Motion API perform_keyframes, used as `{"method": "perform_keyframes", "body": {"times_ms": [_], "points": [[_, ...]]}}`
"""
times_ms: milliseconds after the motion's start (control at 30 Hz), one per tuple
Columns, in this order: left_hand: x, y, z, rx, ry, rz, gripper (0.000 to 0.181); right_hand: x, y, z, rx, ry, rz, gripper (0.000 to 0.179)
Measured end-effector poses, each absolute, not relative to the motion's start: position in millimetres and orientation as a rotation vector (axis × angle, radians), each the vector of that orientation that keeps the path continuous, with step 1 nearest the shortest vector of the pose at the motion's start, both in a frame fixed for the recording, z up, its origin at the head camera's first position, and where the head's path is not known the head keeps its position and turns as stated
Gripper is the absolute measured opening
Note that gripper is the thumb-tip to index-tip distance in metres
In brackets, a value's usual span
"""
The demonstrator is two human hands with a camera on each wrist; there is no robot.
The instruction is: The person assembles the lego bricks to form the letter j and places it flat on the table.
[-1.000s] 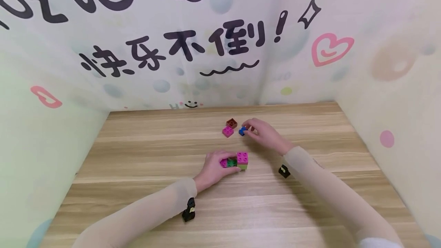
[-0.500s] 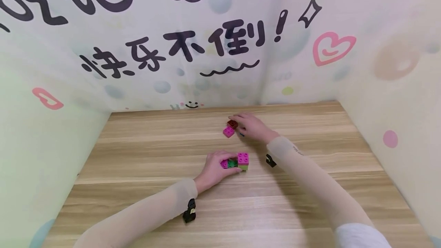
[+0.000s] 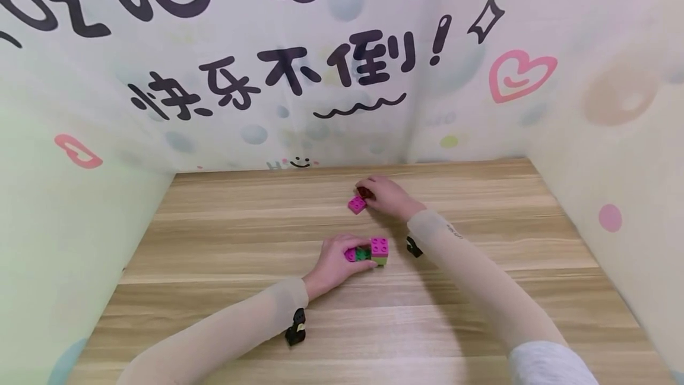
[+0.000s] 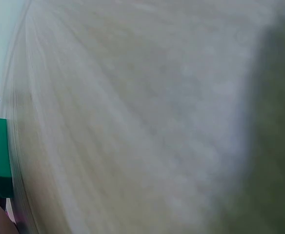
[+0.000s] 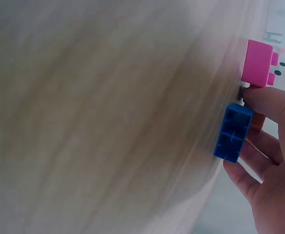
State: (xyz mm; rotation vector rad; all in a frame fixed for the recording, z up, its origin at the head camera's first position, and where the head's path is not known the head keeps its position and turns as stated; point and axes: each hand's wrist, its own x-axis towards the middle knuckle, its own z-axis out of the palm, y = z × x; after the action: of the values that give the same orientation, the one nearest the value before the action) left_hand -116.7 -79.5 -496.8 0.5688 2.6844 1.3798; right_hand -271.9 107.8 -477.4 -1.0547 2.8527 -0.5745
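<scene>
In the head view my left hand (image 3: 336,259) grips a group of joined toy bricks with thumb and fingers on either side. That group shows a green brick (image 3: 362,253) and, at its right end, a pink brick (image 3: 379,245) on a lime one (image 3: 379,260). Farther back, my right hand (image 3: 391,196) pinches a brown brick (image 3: 366,192) between thumb and fingers. A loose pink brick (image 3: 356,204) lies studs up just beside it. The right wrist view shows a blue brick (image 5: 234,132), hollow side toward the camera, close by the thumb and fingers.
Light wood tabletop (image 3: 240,218) runs beneath both hands. A printed wall sheet (image 3: 288,135) rises along its back edge, with pale walls at both sides. Small black devices sit at the left wrist (image 3: 295,327) and right wrist (image 3: 414,246).
My right hand has moved left from the blue brick to the brown brick and its fingers have closed round it. The left hand stays in place on the joined bricks.
</scene>
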Motion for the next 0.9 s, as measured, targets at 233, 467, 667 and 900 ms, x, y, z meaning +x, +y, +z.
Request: {"method": "perform_keyframes", "body": {"times_ms": [233,467,667,900], "points": [[-117,-79,-498,0.560,2.685,1.366,0.045,-270,116,-468,-0.917,2.809,-0.680,0.037],[-118,-79,-499,0.544,2.666,1.373,0.047,-261,127,-456,-0.898,2.803,-0.816,0.039],[-118,-79,-499,0.542,2.670,1.361,0.046,-248,139,-452,-0.948,2.795,-0.922,0.038],[-119,-79,-501,0.548,2.678,1.342,0.046,-230,156,-449,-1.106,2.800,-0.983,0.049]]}}
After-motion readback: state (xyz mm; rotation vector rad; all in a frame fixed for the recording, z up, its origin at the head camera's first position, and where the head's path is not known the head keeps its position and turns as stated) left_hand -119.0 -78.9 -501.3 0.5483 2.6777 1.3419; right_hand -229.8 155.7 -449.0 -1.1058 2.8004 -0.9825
